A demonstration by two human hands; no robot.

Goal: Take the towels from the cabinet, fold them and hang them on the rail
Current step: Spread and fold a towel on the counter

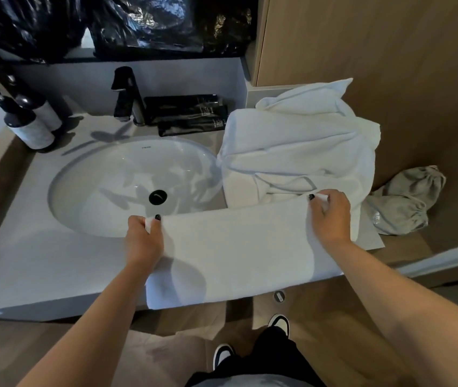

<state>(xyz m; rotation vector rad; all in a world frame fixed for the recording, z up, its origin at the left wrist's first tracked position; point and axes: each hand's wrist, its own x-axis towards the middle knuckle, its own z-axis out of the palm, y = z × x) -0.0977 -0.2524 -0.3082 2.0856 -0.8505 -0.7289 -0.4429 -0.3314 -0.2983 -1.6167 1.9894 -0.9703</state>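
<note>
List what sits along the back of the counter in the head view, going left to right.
Pump bottles → black faucet → black tubes → pile of white towels → grey cloth bag, off the counter's right end.

Both arms extended forward; left grip (145, 236) and right grip (331, 216) pinching, fingers curled.

The left hand (144, 238) and right hand (331, 216) each pinch a far corner of a white towel (236, 247). It lies flat on the counter (40, 263) beside the sink (104, 185)
</note>
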